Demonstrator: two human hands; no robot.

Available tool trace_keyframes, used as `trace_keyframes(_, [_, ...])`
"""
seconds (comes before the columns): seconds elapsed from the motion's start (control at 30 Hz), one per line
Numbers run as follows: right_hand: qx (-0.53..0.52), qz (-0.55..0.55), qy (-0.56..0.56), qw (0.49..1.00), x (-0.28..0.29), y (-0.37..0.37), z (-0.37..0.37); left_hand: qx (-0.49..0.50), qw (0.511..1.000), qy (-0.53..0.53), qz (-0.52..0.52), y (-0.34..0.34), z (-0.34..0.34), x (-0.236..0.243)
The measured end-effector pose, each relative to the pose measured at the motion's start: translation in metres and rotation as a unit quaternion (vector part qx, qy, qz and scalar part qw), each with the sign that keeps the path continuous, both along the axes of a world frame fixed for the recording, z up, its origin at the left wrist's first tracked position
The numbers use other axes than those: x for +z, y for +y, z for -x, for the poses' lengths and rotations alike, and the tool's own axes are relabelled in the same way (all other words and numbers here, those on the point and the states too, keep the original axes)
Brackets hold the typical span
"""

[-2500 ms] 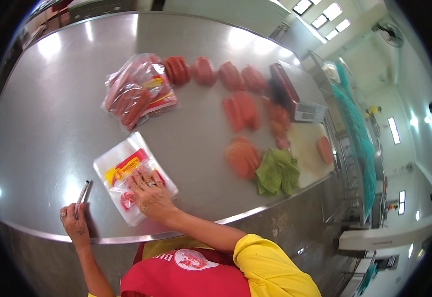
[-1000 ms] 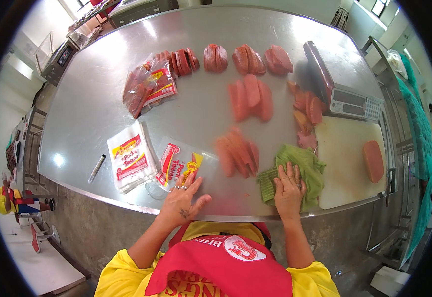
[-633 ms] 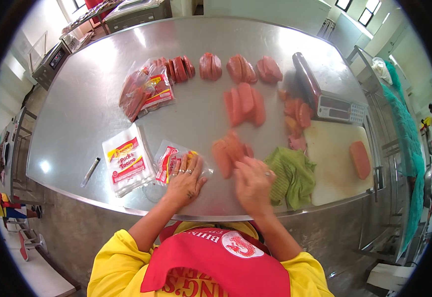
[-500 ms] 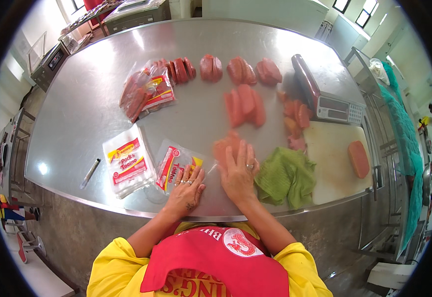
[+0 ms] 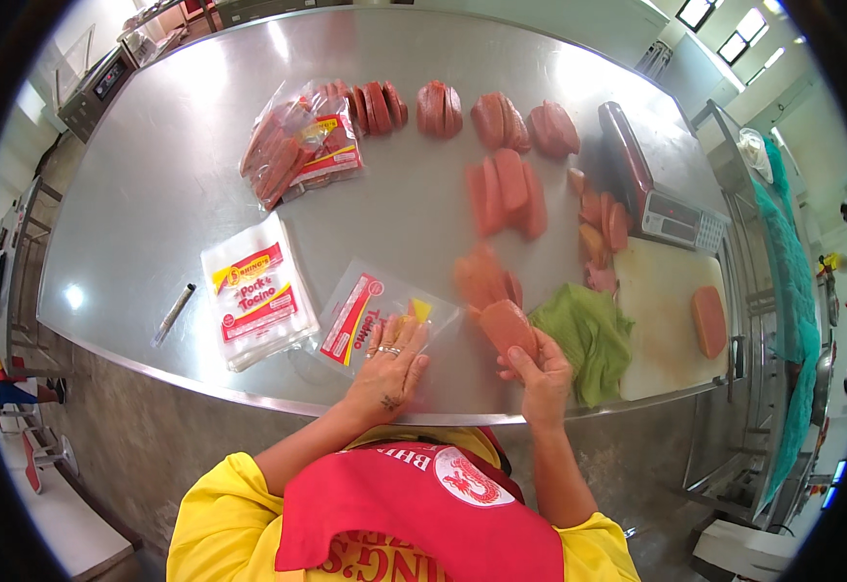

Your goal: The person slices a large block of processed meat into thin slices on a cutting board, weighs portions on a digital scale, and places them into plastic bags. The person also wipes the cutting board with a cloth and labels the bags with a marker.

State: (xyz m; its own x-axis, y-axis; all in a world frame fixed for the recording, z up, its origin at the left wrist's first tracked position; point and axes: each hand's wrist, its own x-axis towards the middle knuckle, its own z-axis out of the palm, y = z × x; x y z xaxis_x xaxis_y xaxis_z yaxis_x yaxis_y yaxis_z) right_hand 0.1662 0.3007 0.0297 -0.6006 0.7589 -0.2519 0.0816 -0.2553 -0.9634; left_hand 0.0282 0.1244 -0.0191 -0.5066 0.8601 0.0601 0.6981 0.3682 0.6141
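A pink-red slice of meat is gripped at its near end between the thumb and fingers of my right hand, tilted above the table. Behind it lie more meat slices, partly hidden by the held one. My left hand rests flat, fingers stretched out, on a clear printed plastic bag with a red and yellow label. Left of that bag is a stack of similar bags. A crumpled green cloth sits just right of my right hand.
Meat portions line the far side, beside filled bags. Another cluster of slices lies nearer. At right are a digital scale with a long wrapped roll, meat pieces, and a cutting board bearing one slab. A marker lies left.
My right hand has closed on a meat slice and lifted it off the pile, drawing back to the right. My left hand stays flat on the bag. The whole view has shifted slightly.
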Motion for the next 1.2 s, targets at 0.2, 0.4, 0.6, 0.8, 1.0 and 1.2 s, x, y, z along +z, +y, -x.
trace_keyframes(0.2, [0.046, 0.104, 0.041, 0.993, 0.012, -0.032, -0.002, 0.042, 0.995, -0.054, -0.074, 0.007, -0.001, 0.005])
trace_keyframes(0.4, [0.117, 0.153, -0.02, 0.981, 0.005, -0.046, 0.002, 0.025, 0.995, -0.01, -0.1, 0.001, 0.0, 0.011])
trace_keyframes(0.6, [0.157, 0.178, -0.008, 0.971, 0.009, -0.049, 0.009, -0.035, 0.992, -0.011, -0.117, -0.001, -0.004, 0.019])
trace_keyframes(0.8, [0.287, -0.345, -0.097, 0.888, 0.016, -0.053, 0.01, -0.131, 0.988, 0.021, -0.076, -0.004, -0.002, 0.047])
trace_keyframes(1.0, [0.491, -0.47, -0.048, 0.731, 0.033, -0.055, 0.021, -0.208, 0.964, -0.074, 0.151, -0.009, 0.024, 0.121])
trace_keyframes(1.2, [0.18, 0.292, 0.066, 0.937, 0.017, -0.056, 0.033, -0.064, 0.976, 0.132, -0.162, -0.004, 0.055, 0.197])
